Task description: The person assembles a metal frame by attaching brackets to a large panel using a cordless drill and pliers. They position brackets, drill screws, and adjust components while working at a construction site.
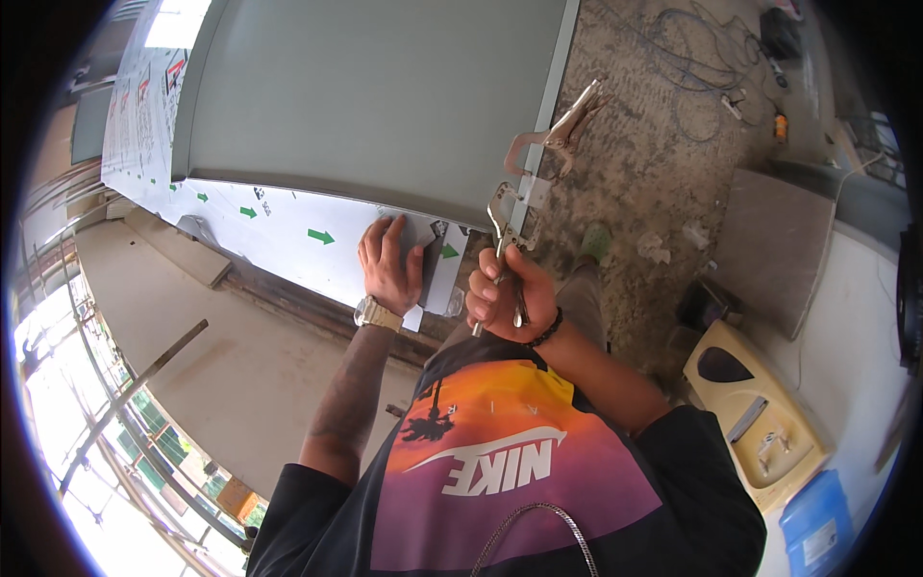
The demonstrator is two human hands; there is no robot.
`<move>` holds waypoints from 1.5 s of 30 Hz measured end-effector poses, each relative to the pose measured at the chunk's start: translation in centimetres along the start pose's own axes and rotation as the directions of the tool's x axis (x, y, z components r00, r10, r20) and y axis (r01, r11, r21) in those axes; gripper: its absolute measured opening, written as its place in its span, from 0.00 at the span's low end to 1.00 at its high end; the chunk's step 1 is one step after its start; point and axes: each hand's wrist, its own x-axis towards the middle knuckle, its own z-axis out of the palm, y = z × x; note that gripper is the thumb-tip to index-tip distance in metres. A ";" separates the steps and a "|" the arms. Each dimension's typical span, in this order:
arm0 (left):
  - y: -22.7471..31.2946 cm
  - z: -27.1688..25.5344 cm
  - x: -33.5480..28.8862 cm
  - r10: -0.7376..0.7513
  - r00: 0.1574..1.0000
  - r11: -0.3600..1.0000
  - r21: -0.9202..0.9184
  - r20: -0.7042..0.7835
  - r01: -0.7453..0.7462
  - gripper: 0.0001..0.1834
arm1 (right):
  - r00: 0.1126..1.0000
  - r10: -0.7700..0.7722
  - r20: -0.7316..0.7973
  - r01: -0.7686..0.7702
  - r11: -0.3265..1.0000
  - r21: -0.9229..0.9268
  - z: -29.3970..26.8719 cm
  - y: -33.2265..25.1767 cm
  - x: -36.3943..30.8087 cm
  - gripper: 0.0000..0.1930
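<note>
My right hand (510,296) is wrapped round the handles of a locking C-clamp (497,212), whose jaws are at the near right corner of a large grey sheet-metal panel (375,96). Whether those jaws bite on the edge I cannot tell. Just beyond it, a second locking C-clamp (567,135) sits at the panel's right edge with its handles pointing away. My left hand (387,269) lies with fingers stretched out on a white film-covered sheet (279,216) printed with green arrows, which shows from under the panel. A grey strip (437,274) is beside that hand's thumb.
Cables (697,53) lie on the rough, dusty floor at the far right. A flat board (769,240) leans at the right, near a cream washbasin (755,409) and a blue container (817,524). At left stand a beige board (231,365) and metal bars (135,404).
</note>
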 end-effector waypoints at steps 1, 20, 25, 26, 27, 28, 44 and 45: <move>0.0 0.1 0.0 0.002 1.000 1.000 0.004 -0.003 -0.002 0.28 | 1.000 -0.005 0.002 0.005 1.000 -0.006 0.0 0.0 0.0 0.22; 0.4 -0.1 0.3 0.013 1.000 0.999 0.038 -0.020 -0.012 0.26 | 0.992 -0.051 -0.116 0.034 0.989 -0.144 -0.2 0.8 0.3 0.20; 0.4 0.0 0.5 0.016 1.000 1.000 0.018 -0.024 -0.015 0.25 | 0.981 -0.095 -0.168 0.058 0.975 -0.213 -0.6 1.2 0.5 0.20; 0.5 0.0 0.4 0.008 1.000 1.000 0.018 -0.019 -0.007 0.25 | 0.977 -0.093 -0.192 0.052 0.976 -0.212 -0.6 1.3 0.4 0.20; 0.5 0.0 0.4 0.001 1.000 1.000 0.018 -0.017 -0.001 0.25 | 0.973 -0.091 -0.213 0.045 0.976 -0.213 -0.6 1.2 0.4 0.20; 0.4 0.1 0.4 0.005 1.000 1.000 0.020 -0.019 -0.004 0.25 | 0.969 -0.088 -0.233 0.037 0.976 -0.215 -0.6 1.1 0.4 0.19; -0.1 0.5 0.1 -0.001 1.000 1.000 0.016 -0.016 0.002 0.27 | 0.860 -0.141 -0.491 -0.054 0.931 -0.361 1.0 0.8 -0.2 0.20; 0.0 0.5 0.2 -0.007 1.000 1.000 0.015 -0.016 0.007 0.27 | 0.865 -0.140 -0.482 -0.041 0.938 -0.345 1.2 0.8 -0.2 0.21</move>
